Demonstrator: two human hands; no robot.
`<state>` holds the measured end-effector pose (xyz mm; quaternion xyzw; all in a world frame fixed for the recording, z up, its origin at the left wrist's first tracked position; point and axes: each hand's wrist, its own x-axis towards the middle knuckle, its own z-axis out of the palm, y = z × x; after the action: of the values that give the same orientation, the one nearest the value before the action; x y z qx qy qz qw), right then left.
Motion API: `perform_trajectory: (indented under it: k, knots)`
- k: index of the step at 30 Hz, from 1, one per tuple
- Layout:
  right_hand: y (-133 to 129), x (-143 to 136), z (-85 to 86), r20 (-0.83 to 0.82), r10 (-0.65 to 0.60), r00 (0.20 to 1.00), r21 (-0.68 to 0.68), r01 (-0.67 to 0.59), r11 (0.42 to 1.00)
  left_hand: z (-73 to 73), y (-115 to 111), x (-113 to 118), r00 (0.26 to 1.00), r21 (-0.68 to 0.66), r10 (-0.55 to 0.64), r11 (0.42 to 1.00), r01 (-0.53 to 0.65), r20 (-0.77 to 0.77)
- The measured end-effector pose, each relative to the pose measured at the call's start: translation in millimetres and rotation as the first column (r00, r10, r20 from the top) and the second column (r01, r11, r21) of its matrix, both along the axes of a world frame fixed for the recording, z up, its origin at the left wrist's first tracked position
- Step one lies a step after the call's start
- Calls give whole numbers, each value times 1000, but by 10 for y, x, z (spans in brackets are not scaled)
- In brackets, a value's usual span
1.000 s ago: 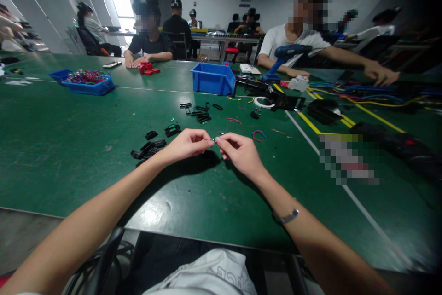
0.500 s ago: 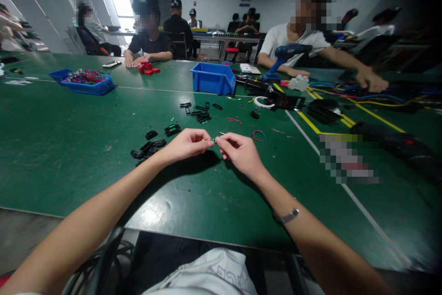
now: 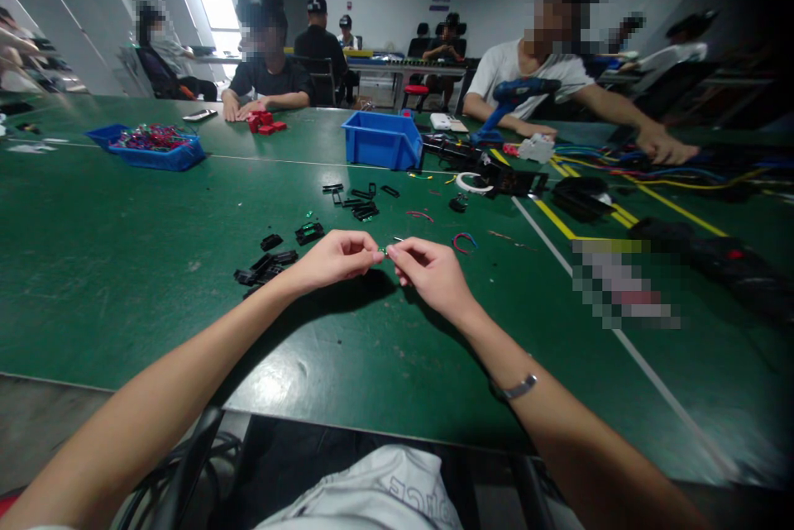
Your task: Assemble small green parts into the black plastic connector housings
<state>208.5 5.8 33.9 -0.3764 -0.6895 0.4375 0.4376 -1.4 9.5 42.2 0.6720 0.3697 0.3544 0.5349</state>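
Observation:
Over the green table point(image 3: 397, 365), my left hand point(image 3: 344, 255) and my right hand point(image 3: 429, 269) meet fingertip to fingertip. Both pinch a tiny green piece point(image 3: 384, 251), mostly covered by the fingers, so its kind cannot be made out. A thin silvery tip point(image 3: 398, 240) shows by the right index finger; whether the hand holds it is unclear. Left of my left hand lie a pile of black plastic parts point(image 3: 266, 267) and a black housing with green inside point(image 3: 309, 232). Beyond the hands are several black frames point(image 3: 363, 210) and a red wire point(image 3: 420, 216).
A blue bin point(image 3: 381, 141) stands at the table's middle, and a blue tray of coloured wires point(image 3: 158, 151) at the left. A blue power drill point(image 3: 512, 104) is at the back right. Across the table, a person point(image 3: 530, 71) reaches over cables point(image 3: 657, 170); another sits near red blocks point(image 3: 265, 123).

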Motion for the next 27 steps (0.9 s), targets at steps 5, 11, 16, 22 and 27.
perform_trajectory:
  k: [5,11,16,22,27]
  knots:
    - [-6,-2,17,-1,1,1000,4,-1,1000,-16,3,-4,1000,0,-9,1000,9,7]
    - [0,-2,9,-15,4,1000,-9,-4,1000,-53,13,8,999,65,2,998,-5,48]
    - [23,3,-10,-36,20,999,-34,-22,999,-48,-36,25,997,313,62,949,-42,-53]
    - [40,11,-22,-32,54,998,-80,-57,995,-16,-83,22,959,610,164,792,10,-229]
    - [44,-1,-33,-4,67,998,-76,-67,995,-35,-75,4,948,677,195,735,29,-252]
